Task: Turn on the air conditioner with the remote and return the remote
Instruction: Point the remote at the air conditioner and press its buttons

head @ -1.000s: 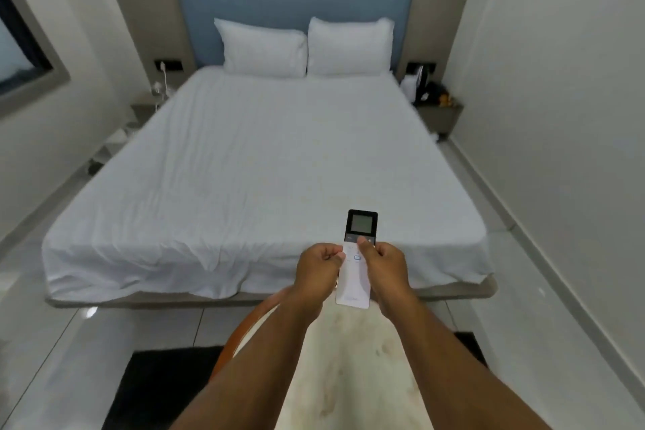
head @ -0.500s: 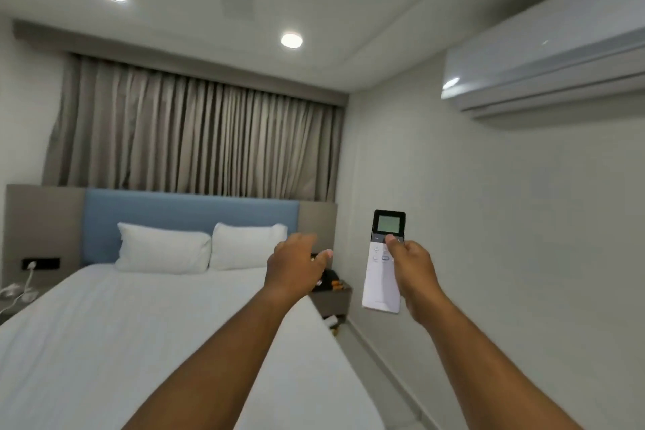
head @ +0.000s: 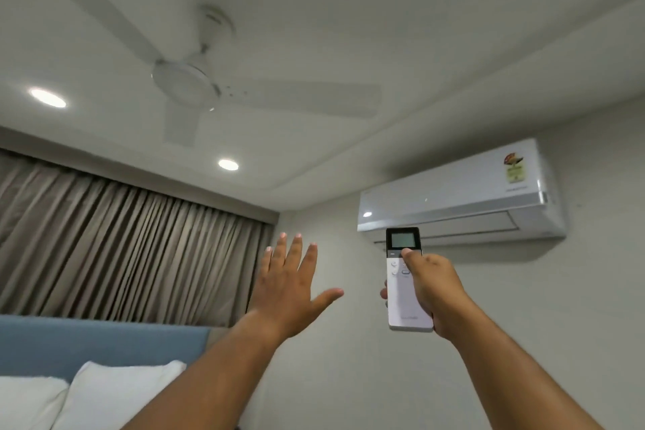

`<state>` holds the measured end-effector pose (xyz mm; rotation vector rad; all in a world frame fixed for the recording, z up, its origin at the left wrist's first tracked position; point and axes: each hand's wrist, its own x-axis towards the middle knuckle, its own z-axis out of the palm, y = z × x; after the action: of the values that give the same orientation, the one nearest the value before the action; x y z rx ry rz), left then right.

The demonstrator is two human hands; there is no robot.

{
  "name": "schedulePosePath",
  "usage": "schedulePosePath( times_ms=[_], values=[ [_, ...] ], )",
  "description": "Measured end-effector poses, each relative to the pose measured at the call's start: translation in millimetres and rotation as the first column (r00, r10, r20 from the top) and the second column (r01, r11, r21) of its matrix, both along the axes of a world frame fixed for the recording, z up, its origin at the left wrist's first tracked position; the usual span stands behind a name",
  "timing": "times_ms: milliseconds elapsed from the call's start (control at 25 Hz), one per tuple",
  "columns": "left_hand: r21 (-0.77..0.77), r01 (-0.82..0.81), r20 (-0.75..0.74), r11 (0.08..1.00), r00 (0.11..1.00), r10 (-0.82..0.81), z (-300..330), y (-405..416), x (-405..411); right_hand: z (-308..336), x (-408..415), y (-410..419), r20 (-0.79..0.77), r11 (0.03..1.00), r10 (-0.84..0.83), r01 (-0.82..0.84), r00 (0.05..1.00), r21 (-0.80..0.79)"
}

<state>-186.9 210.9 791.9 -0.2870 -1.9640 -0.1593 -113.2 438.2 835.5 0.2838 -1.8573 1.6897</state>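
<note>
At the lower left, two soft white pillows (head: 104, 391) are cut off by the frame edge, backed by a padded blue headboard (head: 101, 342). Pleated grey-brown curtains (head: 132, 244) hang above. A smooth white ceiling fan (head: 185, 80) is blurred. The left hand (head: 289, 286) is raised empty, fingers spread flat. The slim rectangular remote (head: 406, 293) is gripped upright in the right hand (head: 432, 290), the thumb pressed just below its dark screen; its lower buttons are partly hidden. Above it, the glossy white air conditioner (head: 460, 195) is mounted on the wall, its sticker illegible.
</note>
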Motion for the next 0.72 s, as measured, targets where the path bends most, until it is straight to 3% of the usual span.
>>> schedulePosePath(
  times_ms=[320,720],
  values=[
    [0.009,0.086,-0.042,0.996,0.995,-0.086,39.3,45.8,13.5,24.3,39.2,46.1,-0.037,0.994,-0.107,0.108,0.994,0.017],
    [0.032,0.138,-0.002,0.99,0.99,-0.138,43.8,75.3,25.1,28.9,63.0,70.7,0.042,0.997,-0.077,0.077,0.996,0.01]
  ],
)
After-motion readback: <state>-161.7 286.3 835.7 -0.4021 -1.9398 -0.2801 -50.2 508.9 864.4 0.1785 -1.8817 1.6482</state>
